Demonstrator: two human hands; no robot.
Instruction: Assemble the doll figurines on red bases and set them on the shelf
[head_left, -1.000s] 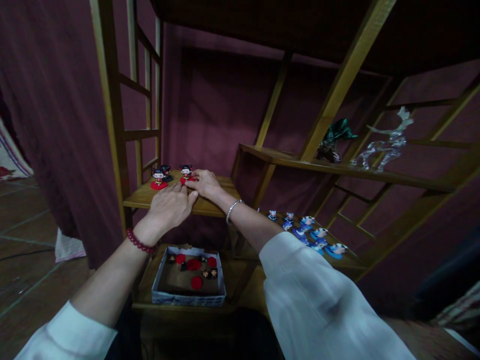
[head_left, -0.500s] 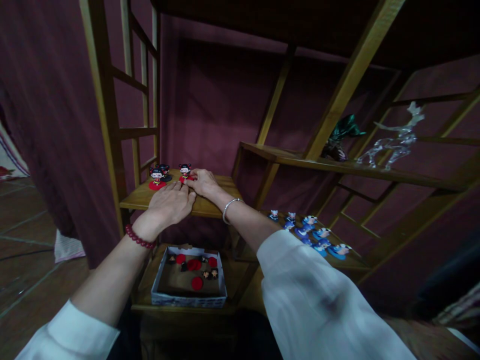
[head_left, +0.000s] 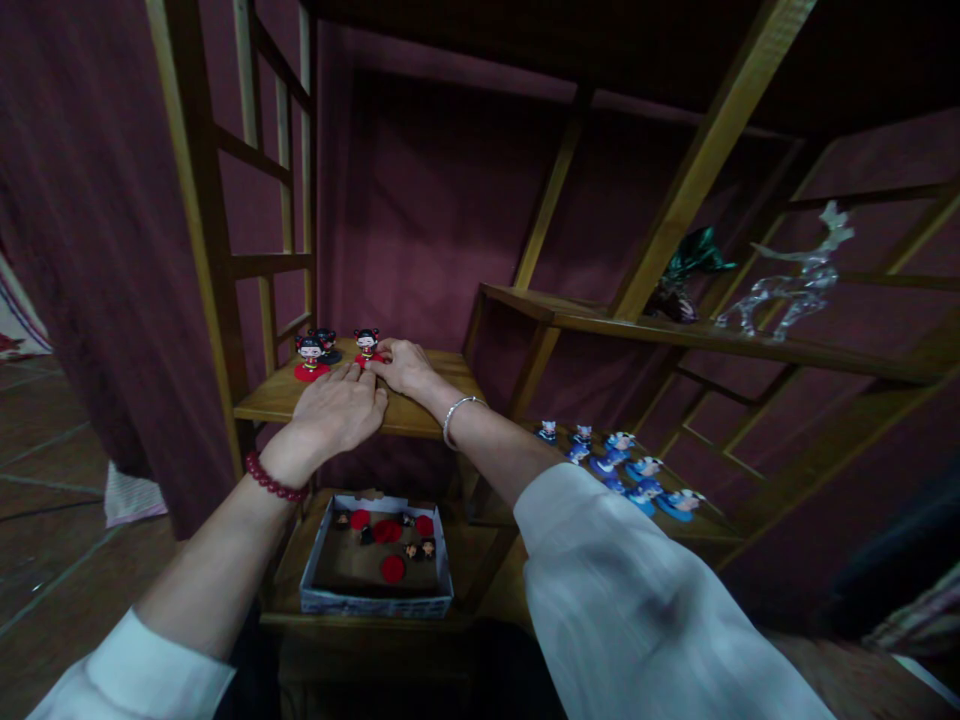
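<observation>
- The pale, open, rectangular cardboard box (head_left: 375, 605) sits lowest and closest; anything nudged off the honey-brown wooden shelf (head_left: 262, 405) above could drop into it.
- The left hand (head_left: 341, 408) lies flat, palm down, seemingly gripping nothing; a careless lift could catch the black-haired, red-dressed figurine (head_left: 366, 343) by its round red base.
- A leftward shove might jostle the similar red-based, black-haired figurine (head_left: 310, 350).
- The right hand (head_left: 405, 367) has bent fingers at the base's right edge; pinching or merely touching, I cannot tell. Uneven pressure could tip the large-headed figure.
- The black-haired, red-dressed figurine stands on the shelf beyond the left fingertips, facing frontward, long axis upright.
</observation>
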